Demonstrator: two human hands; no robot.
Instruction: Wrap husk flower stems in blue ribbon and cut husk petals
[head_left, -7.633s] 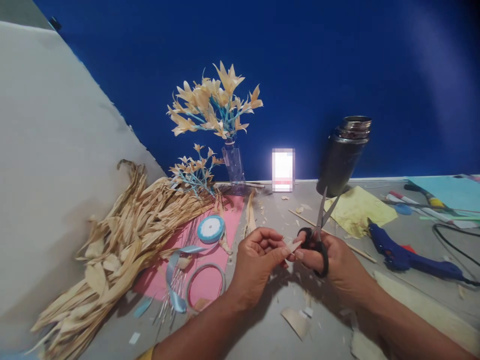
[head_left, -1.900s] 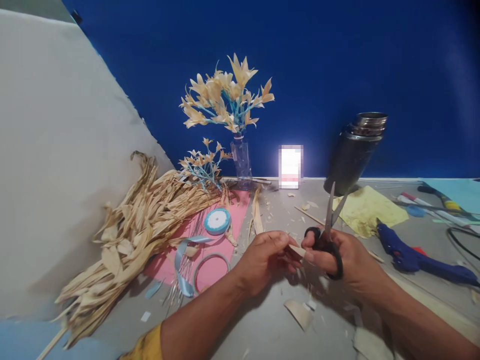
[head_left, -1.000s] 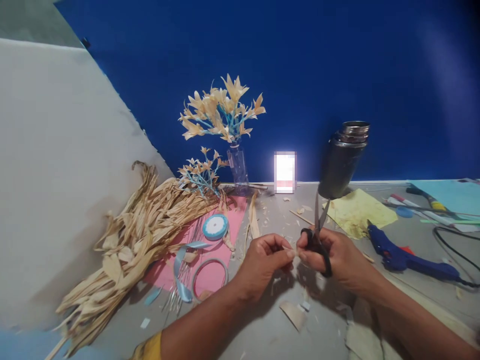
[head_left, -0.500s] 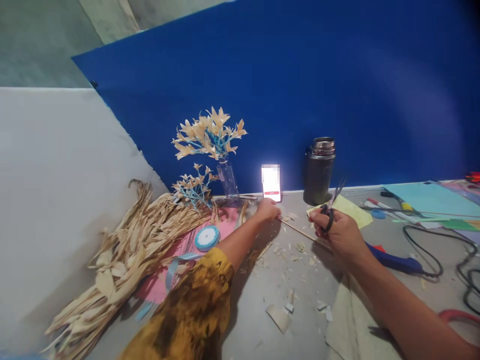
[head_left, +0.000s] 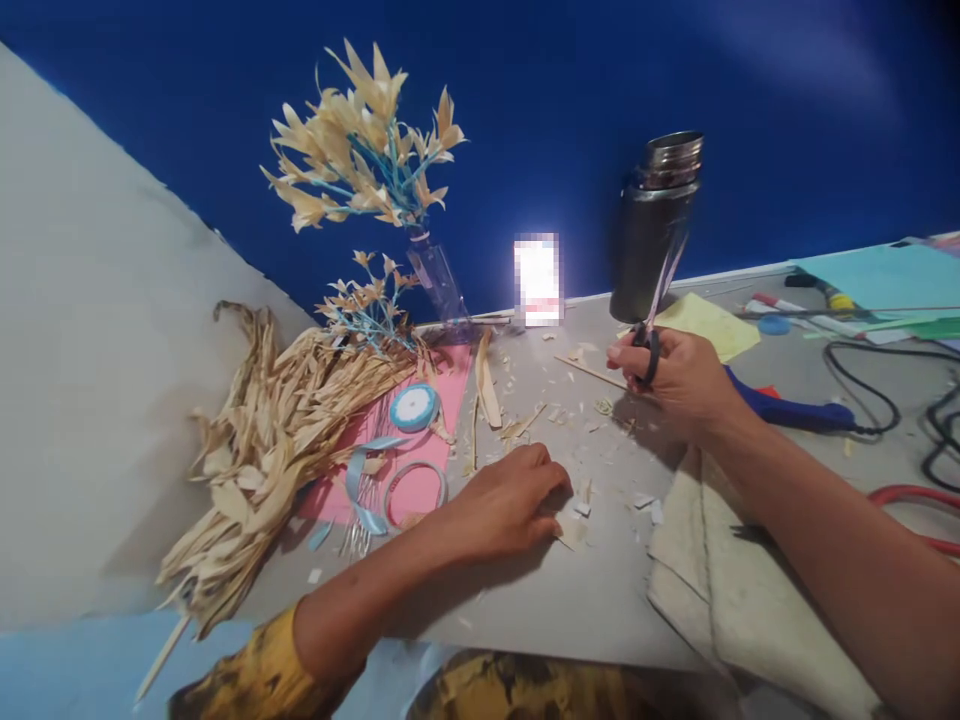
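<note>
My right hand (head_left: pixel 686 385) is wrapped round the black handles of a pair of scissors (head_left: pixel 666 278), with the blades pointing up in front of the dark flask. Below that hand, a thin stick (head_left: pixel 589 370) lies on the table, one end hidden by the fingers. My left hand (head_left: pixel 521 500) is low over the table with its fingers curled down. A pale curved scrap (head_left: pixel 574 532) shows at its fingertips, partly covered by them; it looks pinched there. Small shavings lie scattered around both hands.
Dried husks (head_left: pixel 277 430), a ribbon spool (head_left: pixel 414 407) and pink paper (head_left: pixel 416 490) lie left. Behind stand a bottle of husk flowers (head_left: pixel 442 290), a lit phone (head_left: pixel 538 280) and a flask (head_left: pixel 652 240). A blue-handled corded tool (head_left: pixel 802 410) and folded cloth (head_left: pixel 750 570) are right.
My left hand has drawn back from the stick near the phone to the scrap closer to me. The stick stays by my right hand, which still holds the scissors. The view has tilted down.
</note>
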